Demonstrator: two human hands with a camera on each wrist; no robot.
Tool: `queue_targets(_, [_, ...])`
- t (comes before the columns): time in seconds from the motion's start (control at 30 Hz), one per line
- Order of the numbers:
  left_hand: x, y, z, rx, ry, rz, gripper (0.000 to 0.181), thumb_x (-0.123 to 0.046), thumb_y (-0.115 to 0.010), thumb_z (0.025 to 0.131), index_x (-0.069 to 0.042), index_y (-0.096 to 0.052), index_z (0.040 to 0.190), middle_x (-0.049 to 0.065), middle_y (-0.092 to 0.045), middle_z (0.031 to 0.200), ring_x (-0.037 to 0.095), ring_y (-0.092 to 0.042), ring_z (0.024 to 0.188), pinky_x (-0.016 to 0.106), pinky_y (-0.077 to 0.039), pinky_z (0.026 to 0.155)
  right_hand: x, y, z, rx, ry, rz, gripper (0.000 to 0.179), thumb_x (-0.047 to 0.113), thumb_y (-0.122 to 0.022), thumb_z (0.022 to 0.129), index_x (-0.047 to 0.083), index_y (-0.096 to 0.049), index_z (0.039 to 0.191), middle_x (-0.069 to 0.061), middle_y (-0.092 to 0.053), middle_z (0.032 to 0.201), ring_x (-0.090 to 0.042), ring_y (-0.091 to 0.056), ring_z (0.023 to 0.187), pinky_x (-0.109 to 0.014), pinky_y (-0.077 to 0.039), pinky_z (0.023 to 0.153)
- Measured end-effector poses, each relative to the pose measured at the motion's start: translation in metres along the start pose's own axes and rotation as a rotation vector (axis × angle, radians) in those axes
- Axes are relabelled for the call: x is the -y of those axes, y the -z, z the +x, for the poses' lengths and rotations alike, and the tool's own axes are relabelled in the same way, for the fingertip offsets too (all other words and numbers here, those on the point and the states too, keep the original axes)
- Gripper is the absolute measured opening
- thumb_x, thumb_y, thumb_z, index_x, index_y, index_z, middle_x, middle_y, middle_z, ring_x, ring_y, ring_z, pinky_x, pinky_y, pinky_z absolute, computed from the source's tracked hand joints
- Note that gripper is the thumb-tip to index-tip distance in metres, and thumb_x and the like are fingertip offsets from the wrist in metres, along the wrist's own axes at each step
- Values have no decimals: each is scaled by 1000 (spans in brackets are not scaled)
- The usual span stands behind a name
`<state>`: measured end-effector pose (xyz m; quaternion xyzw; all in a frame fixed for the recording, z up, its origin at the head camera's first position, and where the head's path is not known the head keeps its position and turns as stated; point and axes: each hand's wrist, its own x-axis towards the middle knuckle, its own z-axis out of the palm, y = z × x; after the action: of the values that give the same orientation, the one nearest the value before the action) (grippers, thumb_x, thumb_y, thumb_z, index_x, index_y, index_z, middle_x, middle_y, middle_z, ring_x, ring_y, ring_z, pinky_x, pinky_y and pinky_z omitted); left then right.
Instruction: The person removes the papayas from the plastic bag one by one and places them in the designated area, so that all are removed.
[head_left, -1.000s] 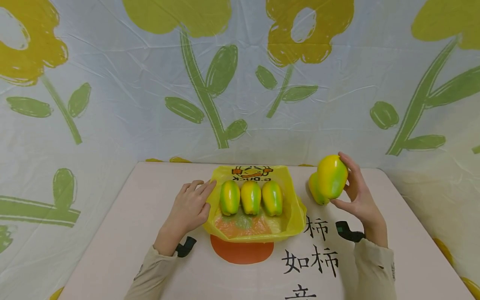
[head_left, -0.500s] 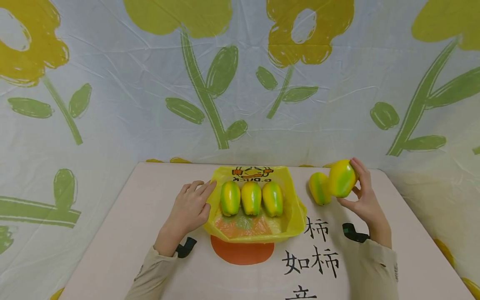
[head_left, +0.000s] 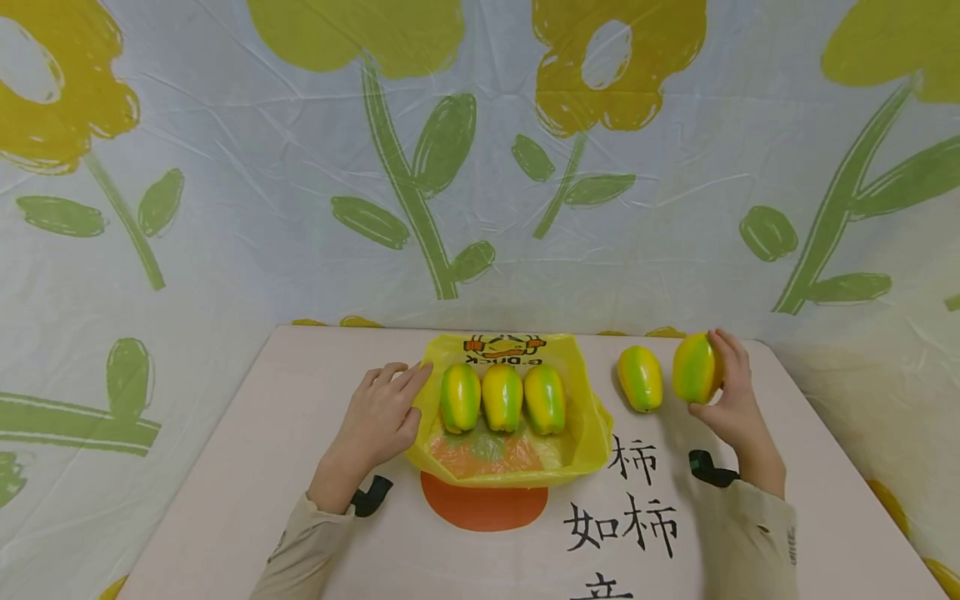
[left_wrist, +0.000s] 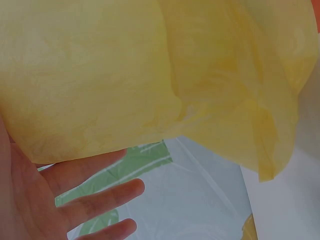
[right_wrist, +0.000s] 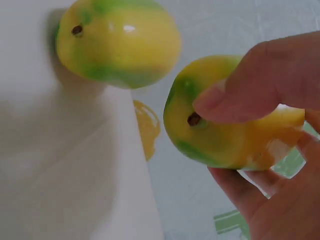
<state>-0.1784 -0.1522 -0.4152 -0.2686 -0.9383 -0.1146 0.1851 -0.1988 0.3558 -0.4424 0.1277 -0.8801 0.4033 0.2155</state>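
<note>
Glossy, oval yellow-green fruit (head_left: 694,368) is clamped in the fingers of your right hand (head_left: 731,400), near the bench (head_left: 262,450) edge; probably light, firm and slippery: hold its middle. Your left hand (head_left: 378,412), fingers apart, touches the yellow plastic bag (head_left: 588,442).

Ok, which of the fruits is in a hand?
The rightmost fruit in the head view, held in the right hand. Its neighbour lies on the table; the other three are in the bag.

The held fruit (head_left: 696,368) partly hides the right hand (head_left: 738,410).
</note>
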Motion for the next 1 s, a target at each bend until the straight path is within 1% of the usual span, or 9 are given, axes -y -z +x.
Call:
queue_targets(0.07, [0,-1,0,-3,-1,0,54,-10,-47,85,-5,-58,138,12,-64,131,34,-55,118,52,-42,100,-3,-2,-1,-8,-30,-12,115,-20,-66,52,3,-20,155,-25,-16,156,-49,-24,132,-34,-22,115])
queue_targets(0.1, [1,-1,0,-5,-2,0,54,-10,-47,85,-5,-58,138,12,-64,131,34,-55,118,52,-42,100,-5,-3,-2,-9,-48,-21,116,-20,-66,52,2,-18,155,-28,-17,155,-51,-24,130,-45,-20,116])
queue_targets(0.17, [1,-2,0,-8,-3,1,54,-10,-47,85,-5,-59,137,11,-64,131,34,-55,118,52,-42,100,-8,-5,-3,-3,-90,-32,117,-20,-65,51,1,-15,155,-31,-19,151,-52,-24,125,-65,-19,111])
queue_targets(0.2, [1,-2,0,-8,-3,1,54,-10,-47,85,-5,-59,137,11,-64,131,34,-55,118,52,-42,100,-9,-6,-4,3,-112,-39,117,-21,-66,51,0,-14,154,-32,-20,150,-52,-25,123,-70,-20,106])
queue_targets(0.37, [1,-2,-1,-2,0,1,54,-11,-47,85,-5,-58,138,12,-64,131,34,-55,118,52,-42,100,-13,-7,-8,60,-214,-67,117,-18,-67,53,0,-11,154,-34,-20,147,-53,-25,118,-72,-26,93])
queue_targets(0.53, [1,-2,-1,0,1,2,54,-11,-47,86,-5,-58,138,11,-64,131,34,-54,119,52,-42,100,-16,-9,-10,115,-267,-90,114,-12,-70,58,2,-10,155,-35,-20,145,-54,-25,118,-74,-27,93])
queue_targets(0.77, [1,-2,-1,-5,0,3,54,-11,-47,85,-5,-59,137,11,-64,131,34,-54,119,52,-42,100,-20,-13,-12,131,-272,-112,113,-7,-74,58,1,-14,153,-33,-19,149,-55,-24,120,-78,-24,96])
queue_targets(0.87, [2,-3,0,-10,-2,5,54,-11,-46,85,-5,-59,137,11,-64,131,34,-55,118,52,-42,99,-23,-14,-12,130,-255,-120,109,-5,-73,57,0,-20,152,-32,-14,152,-57,-21,125,-80,-23,96])
queue_targets(1.0, [2,-3,0,-16,-6,7,53,-11,-46,85,-5,-59,136,11,-64,130,34,-55,118,51,-43,99,-27,-14,-12,163,-290,-121,108,-1,-71,58,3,-21,154,-31,-2,154,-60,-15,129,-82,-22,95])
